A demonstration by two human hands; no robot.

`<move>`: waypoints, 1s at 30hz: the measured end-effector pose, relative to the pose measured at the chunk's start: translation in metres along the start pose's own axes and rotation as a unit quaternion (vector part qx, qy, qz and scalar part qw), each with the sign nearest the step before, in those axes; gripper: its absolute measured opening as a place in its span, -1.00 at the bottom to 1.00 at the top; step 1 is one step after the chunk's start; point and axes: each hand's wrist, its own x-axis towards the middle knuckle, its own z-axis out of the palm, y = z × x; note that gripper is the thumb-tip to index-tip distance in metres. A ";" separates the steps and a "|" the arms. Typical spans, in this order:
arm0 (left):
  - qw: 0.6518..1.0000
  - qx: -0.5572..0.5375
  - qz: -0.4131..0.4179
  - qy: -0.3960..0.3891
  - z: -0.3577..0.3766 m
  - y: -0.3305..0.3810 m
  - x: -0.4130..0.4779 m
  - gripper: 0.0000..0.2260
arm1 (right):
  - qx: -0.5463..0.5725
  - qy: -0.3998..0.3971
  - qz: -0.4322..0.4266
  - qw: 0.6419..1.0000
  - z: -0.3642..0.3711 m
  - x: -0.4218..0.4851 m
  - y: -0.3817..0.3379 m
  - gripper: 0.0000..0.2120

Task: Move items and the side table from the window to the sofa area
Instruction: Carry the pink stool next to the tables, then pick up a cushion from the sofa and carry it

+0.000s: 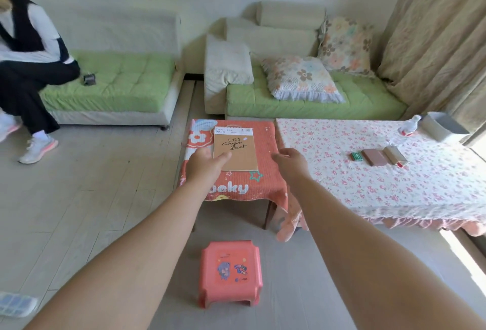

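While both arms reach forward, the side table (236,188) stands mid-floor, its right edge just beside the left end of a larger table (368,185) under a pink floral cloth, with the green-cushioned sofa (302,105) beyond its far side. Side table: low, squarish, dark legs, draped in an orange-red quilted cloth printed with white flowers, stars and white lettering. A sketchbook (236,149) lies flat on its top, towards the far side: tan cover, white header strip, handwritten "Croquis Book". Left hand (203,166): released, fingers extended over the book's near-left corner; contact cannot be confirmed. Right hand (289,162): released, fingers loosely bent, grasping nothing, above the side table's right edge. A pink plastic stool (231,272) stands on the floor nearer, apart from the side table.
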 end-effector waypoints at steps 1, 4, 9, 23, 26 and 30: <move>1.000 -0.005 0.000 0.002 -0.001 0.000 -0.002 -0.89 | 0.003 -0.001 -0.006 1.000 0.002 -0.002 -0.003 -0.57; 1.000 -0.008 -0.012 0.014 -0.007 -0.004 -0.005 -0.83 | 0.012 -0.012 -0.014 1.000 0.010 -0.004 -0.010 -0.57; 0.999 -0.030 -0.012 0.022 -0.035 -0.006 0.007 -0.71 | 0.024 -0.008 -0.013 1.000 0.032 -0.007 -0.027 -0.60; 0.999 -0.044 0.027 -0.011 -0.210 -0.058 0.146 -0.49 | 0.038 0.039 -0.005 0.998 0.229 0.005 -0.130 -0.60; 0.999 -0.037 0.030 -0.016 -0.243 -0.065 0.179 -0.48 | 0.044 0.040 0.001 0.998 0.262 0.008 -0.150 -0.62; 0.998 -0.041 0.030 -0.024 -0.264 -0.070 0.223 -0.48 | 0.043 0.066 0.001 0.997 0.290 0.034 -0.174 -0.65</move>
